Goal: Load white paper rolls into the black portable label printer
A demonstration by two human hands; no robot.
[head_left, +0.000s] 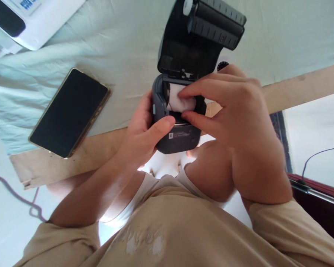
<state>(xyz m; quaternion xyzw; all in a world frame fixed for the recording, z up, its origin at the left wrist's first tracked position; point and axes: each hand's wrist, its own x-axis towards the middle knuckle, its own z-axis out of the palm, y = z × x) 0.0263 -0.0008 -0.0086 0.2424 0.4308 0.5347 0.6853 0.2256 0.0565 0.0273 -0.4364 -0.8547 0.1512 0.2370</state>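
Observation:
A small dark grey printer (176, 139) is held above the table's near edge with its black lid (200, 33) swung open and up. My left hand (140, 133) grips the printer's left side, thumb across its front. My right hand (233, 115) reaches in from the right, its thumb and fingers pinching a white paper roll (176, 100) that sits in the open compartment.
A black phone (69, 113) lies screen up at the left on a pale cloth (122, 44). A white device (33, 18) sits at the top left. The wooden table edge (64, 163) runs below. A cable (22, 200) loops on the floor at the left.

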